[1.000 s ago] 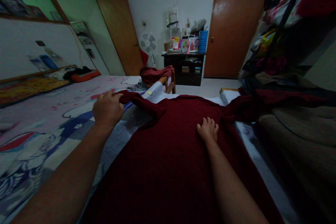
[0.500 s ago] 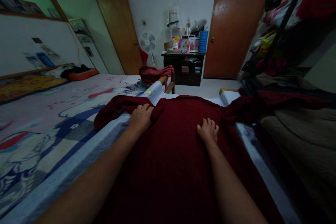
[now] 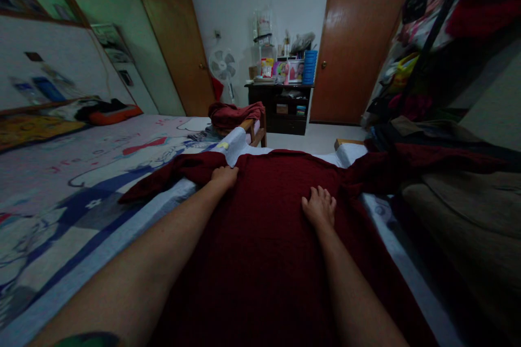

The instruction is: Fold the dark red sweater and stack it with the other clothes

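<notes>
A dark red long-sleeved sweater (image 3: 277, 238) lies spread out before me on a pale blue-white covered surface (image 3: 179, 193). Its left sleeve (image 3: 163, 174) reaches out over the patterned bed, and the right sleeve (image 3: 378, 171) runs toward the clothes pile. At the left shoulder, my left hand (image 3: 225, 175) has its fingers curled together on the cloth; the fingertips are partly hidden. My right hand (image 3: 319, 206) rests on the sweater's upper right part, fingers somewhat apart and lightly bent, gripping nothing.
On the left is a bed with a printed blanket (image 3: 97, 152). Folded clothes (image 3: 459, 211) are heaped at the right. Beyond the surface stand a wooden chair with a reddish cloth (image 3: 234, 114) on it, a white fan (image 3: 222, 65) and a dark cabinet (image 3: 280, 111).
The left sleeve, bunched before, now stretches straighter and farther left. My left hand has shifted slightly right, toward the shoulder, and its fingers are more curled. My right hand stays nearly in place.
</notes>
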Tool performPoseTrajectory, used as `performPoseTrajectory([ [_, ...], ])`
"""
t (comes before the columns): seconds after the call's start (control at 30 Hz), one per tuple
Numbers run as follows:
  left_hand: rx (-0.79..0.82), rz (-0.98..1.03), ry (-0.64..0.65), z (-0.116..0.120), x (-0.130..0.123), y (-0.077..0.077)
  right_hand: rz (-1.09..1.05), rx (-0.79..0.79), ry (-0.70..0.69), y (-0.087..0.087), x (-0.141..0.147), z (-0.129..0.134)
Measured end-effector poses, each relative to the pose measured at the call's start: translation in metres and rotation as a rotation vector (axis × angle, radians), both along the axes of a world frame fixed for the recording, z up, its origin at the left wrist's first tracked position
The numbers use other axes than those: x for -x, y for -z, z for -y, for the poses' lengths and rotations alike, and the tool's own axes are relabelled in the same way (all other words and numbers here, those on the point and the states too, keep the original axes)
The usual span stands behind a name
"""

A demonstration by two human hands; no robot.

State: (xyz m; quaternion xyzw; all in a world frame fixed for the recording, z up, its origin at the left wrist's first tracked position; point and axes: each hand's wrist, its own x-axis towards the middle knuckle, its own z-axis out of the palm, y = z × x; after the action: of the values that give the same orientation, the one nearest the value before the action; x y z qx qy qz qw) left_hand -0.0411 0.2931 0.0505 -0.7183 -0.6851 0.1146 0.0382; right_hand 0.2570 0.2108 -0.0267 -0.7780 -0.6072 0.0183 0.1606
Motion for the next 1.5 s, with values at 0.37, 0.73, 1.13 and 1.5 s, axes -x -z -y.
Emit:
performPoseTrajectory([
  [0.37,0.009,0.039,-0.084,-0.031,0.006,0.010,0.008,0.002,0.008,0.002,0.000,-0.001],
  [0.73,-0.246,0.011,0.139,-0.025,-0.004,-0.001,0.014,-0.001,0.002,0.002,0.000,-0.001],
  [1.13,-0.231,0.077,0.260,-0.008,-0.045,0.041,0.017,0.024,0.008,0.001,0.000,-0.002],
  [1.5,-0.061,0.250,-0.142,-0.026,-0.043,0.059,0.007,0.036,-0.002,-0.001,0.000,-0.001],
])
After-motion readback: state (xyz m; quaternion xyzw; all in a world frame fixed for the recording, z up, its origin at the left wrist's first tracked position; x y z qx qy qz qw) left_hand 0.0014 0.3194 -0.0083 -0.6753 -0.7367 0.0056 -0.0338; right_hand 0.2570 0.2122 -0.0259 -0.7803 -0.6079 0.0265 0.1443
